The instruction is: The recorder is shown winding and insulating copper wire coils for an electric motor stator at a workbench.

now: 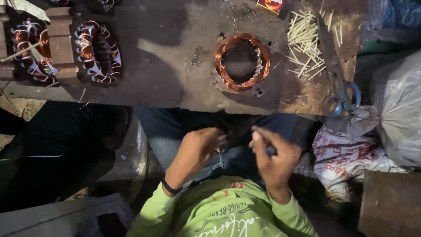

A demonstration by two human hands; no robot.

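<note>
Both hands sit low over the lap, below the edge of the worn dark metal-topped workbench (166,66). Left hand (197,147) is curled, fingers bunched, near the right hand (274,153) w/ a gap between; right hand's fingers pinch a thin pale strip (255,134), too small to tell what it is. Can't tell if left hand grips anything. On the bench above: round copper-wire stator coil ring (242,61), well apart from hands. Just right of it, a heap of pale thin sticks (307,44) and grey-handled scissors (340,87). Far left, two wound copper stators w/ white insulation (98,52) beside a wooden block (61,44).
</note>
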